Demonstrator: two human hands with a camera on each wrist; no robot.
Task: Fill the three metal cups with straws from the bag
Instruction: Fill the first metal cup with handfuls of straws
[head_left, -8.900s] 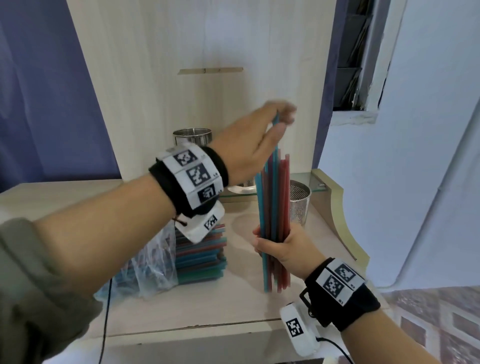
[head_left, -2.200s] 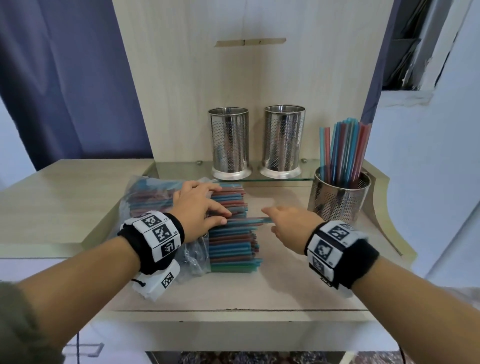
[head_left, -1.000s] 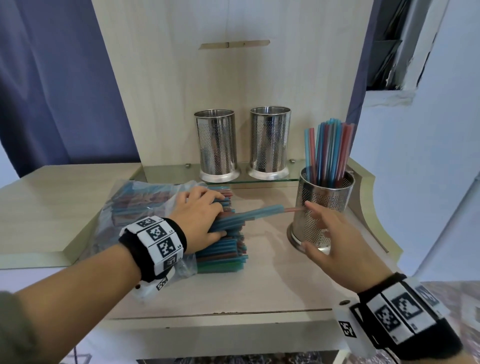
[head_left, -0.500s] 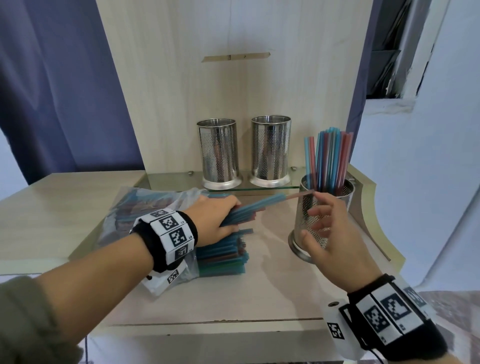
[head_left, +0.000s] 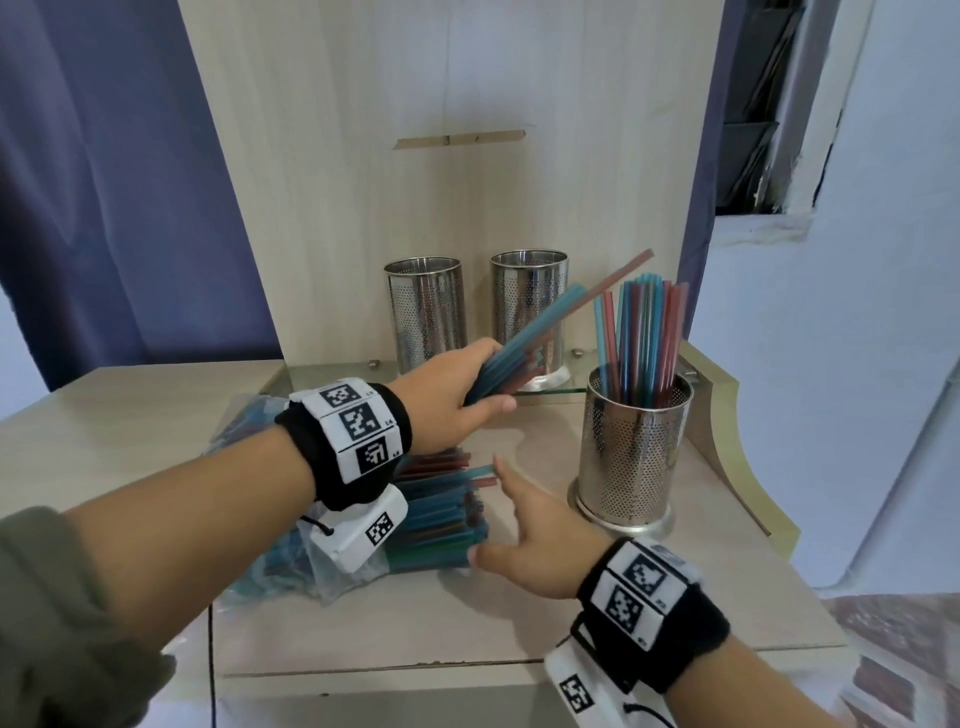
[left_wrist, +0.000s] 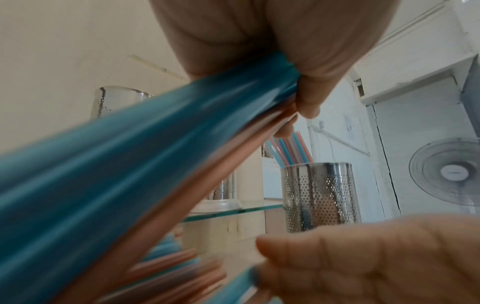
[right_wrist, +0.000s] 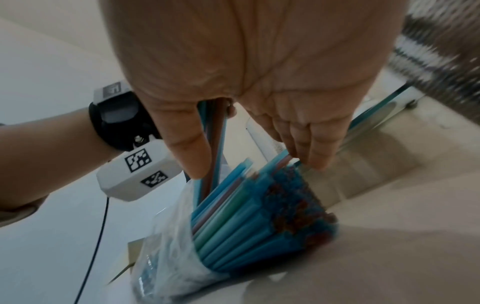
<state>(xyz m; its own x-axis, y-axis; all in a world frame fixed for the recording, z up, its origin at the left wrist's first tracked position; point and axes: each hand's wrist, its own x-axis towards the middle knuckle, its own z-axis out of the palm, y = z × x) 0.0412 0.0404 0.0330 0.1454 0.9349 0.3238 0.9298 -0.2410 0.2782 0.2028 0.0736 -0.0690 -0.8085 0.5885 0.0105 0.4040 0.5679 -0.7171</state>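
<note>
Three perforated metal cups are in the head view. Two (head_left: 426, 312) (head_left: 530, 304) stand on the glass shelf with no straws showing above their rims. The third cup (head_left: 631, 457) stands on the table at the right, full of upright blue and red straws (head_left: 641, 338). My left hand (head_left: 485, 387) grips a bundle of straws (head_left: 550, 322) (left_wrist: 155, 154), tilted up to the right in front of the shelf cups. The plastic bag of straws (head_left: 441, 519) (right_wrist: 246, 226) lies on the table below it. My right hand (head_left: 498, 499) (right_wrist: 252, 164) is spread, with its fingertips at the bag's straw ends.
A tall wooden back panel (head_left: 441, 104) rises behind the glass shelf (head_left: 332, 371). The table's raised curved edge (head_left: 727, 431) runs along the right. A blue curtain (head_left: 104, 182) hangs at the left, and a thin black cable (right_wrist: 96, 236) drops from my left wrist.
My left hand has lifted the bundle out of the bag, up and towards the shelf cups. My right hand has left the filled cup and moved left to the bag's straw ends.
</note>
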